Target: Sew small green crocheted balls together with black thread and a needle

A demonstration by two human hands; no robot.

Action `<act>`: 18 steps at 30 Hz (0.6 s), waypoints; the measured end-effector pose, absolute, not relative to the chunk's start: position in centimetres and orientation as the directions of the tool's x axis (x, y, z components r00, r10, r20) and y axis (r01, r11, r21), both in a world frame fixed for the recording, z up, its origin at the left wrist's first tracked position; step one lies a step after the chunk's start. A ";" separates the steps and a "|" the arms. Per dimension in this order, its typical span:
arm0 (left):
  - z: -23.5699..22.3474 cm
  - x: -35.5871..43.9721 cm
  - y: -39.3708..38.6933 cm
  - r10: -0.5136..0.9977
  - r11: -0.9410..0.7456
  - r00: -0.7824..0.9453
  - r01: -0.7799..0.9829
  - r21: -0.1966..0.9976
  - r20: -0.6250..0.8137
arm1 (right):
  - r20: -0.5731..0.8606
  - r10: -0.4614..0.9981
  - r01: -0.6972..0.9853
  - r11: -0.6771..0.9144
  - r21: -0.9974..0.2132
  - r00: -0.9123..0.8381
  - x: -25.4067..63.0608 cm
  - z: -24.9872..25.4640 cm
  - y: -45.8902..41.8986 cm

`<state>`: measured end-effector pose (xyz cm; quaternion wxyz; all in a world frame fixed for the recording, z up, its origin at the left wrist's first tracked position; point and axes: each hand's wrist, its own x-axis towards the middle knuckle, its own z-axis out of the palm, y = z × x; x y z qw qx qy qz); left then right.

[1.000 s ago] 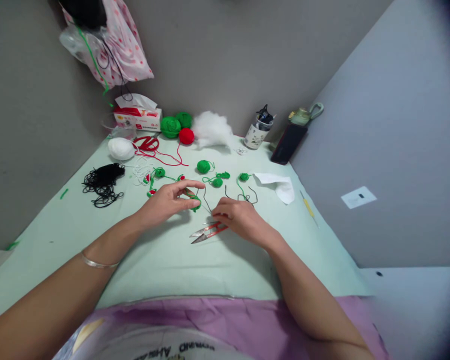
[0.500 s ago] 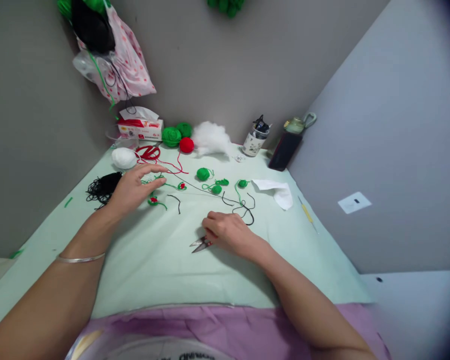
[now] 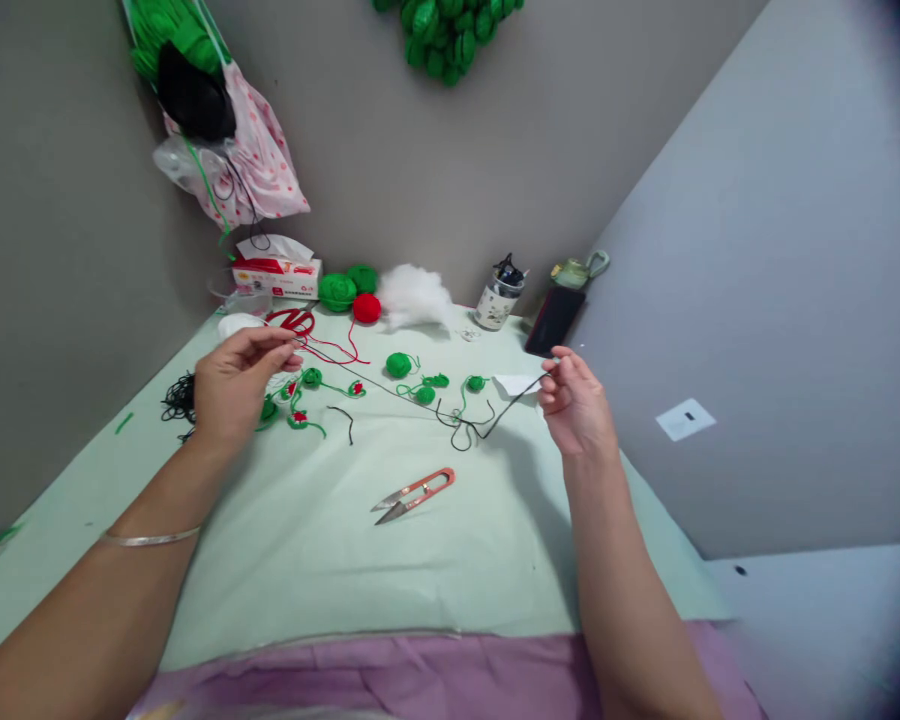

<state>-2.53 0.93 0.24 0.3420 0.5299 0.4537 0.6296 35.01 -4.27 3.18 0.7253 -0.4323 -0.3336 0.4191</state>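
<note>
Black yarn (image 3: 412,402) stretches across the table between my two hands, looping on the cloth near the right. My left hand (image 3: 234,385), at the left, pinches one part of it between thumb and fingertips. Raised at the right, my right hand (image 3: 579,402) pinches another part of the yarn. The orange-handled thread snips (image 3: 416,495) lie on the cloth between my forearms, blades apart and pointing left. Small green crocheted pieces with red bits (image 3: 298,418) lie just right of my left hand. A short black yarn piece (image 3: 345,418) rests near them.
Green balls (image 3: 337,292), a red ball (image 3: 367,308), white stuffing (image 3: 416,298), a tissue box (image 3: 277,278) and a pen jar (image 3: 499,300) line the back. A phone (image 3: 556,322) leans at the right. Black yarn (image 3: 178,398) lies bunched at the left.
My right hand has let go of the snips, risen to the right and taken hold of the black yarn. My left hand has shifted slightly left, its fingers now pinched. The view has tilted up.
</note>
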 end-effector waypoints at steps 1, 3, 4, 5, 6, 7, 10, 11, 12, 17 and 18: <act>0.3 -2.9 1.1 0.903 -0.365 -0.228 0.040 0.930 0.365 | 0.108 0.868 -0.341 0.302 -0.890 0.485 35.9 3.1 -4.1; 0.5 -3.4 1.4 0.891 -0.380 -0.265 0.005 0.925 0.368 | 0.088 0.782 -0.329 0.357 -0.874 0.617 37.5 2.9 -3.9; 0.6 -3.5 1.5 0.882 -0.392 -0.293 -0.018 0.920 0.370 | 0.085 0.733 -0.303 0.380 -0.874 0.675 38.1 2.8 -3.9; 0.7 -3.4 1.4 0.870 -0.406 -0.323 -0.038 0.913 0.373 | 0.085 0.690 -0.277 0.397 -0.875 0.719 38.5 2.7 -3.8; 0.7 -3.1 1.2 0.864 -0.415 -0.335 -0.052 0.909 0.375 | 0.095 0.658 -0.244 0.405 -0.881 0.747 38.6 2.6 -3.8; 0.7 -2.5 0.7 0.855 -0.423 -0.351 -0.049 0.905 0.381 | 0.120 0.640 -0.199 0.403 -0.893 0.759 38.3 2.5 -3.9; 0.3 0.3 -1.8 0.939 -0.340 -0.049 0.037 0.940 0.342 | 0.277 0.671 0.041 0.345 -0.938 0.688 35.3 2.3 -4.3; 0.0 1.4 -2.9 0.940 -0.334 0.092 0.072 0.940 0.327 | 0.333 0.717 0.133 0.322 -0.937 0.613 33.7 2.1 -4.7; -0.4 2.5 -4.0 0.903 -0.377 0.255 0.084 0.922 0.345 | 0.370 0.778 0.198 0.312 -0.929 0.509 31.9 1.9 -5.1; -1.7 5.1 -7.1 0.657 -0.569 0.627 0.049 0.821 0.418 | 0.097 0.983 0.130 0.118 -0.984 -0.156 24.2 0.5 -7.4; -1.7 5.0 -7.1 0.700 -0.552 0.582 0.073 0.831 0.414 | 0.018 0.975 0.097 0.041 -0.994 -0.223 23.6 0.2 -7.6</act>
